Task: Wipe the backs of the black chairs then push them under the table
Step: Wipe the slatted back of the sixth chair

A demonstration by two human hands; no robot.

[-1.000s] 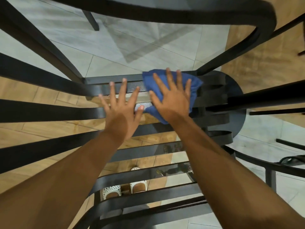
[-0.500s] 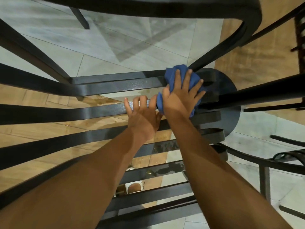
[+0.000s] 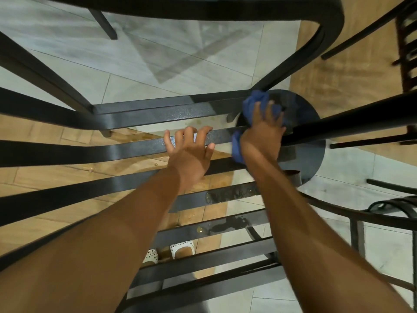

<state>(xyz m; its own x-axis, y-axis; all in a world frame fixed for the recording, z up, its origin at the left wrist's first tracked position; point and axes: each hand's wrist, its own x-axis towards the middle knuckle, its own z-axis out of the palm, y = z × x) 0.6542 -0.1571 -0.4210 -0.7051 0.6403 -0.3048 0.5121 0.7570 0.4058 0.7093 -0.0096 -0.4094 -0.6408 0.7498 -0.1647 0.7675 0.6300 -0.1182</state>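
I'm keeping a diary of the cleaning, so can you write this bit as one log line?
step: wiping chair slat | right hand: grips blue cloth at slat's right end | left hand: fingers curled over black slat

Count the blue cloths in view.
1: one blue cloth, bunched under the right hand against the black chair slats. More may be out of view.
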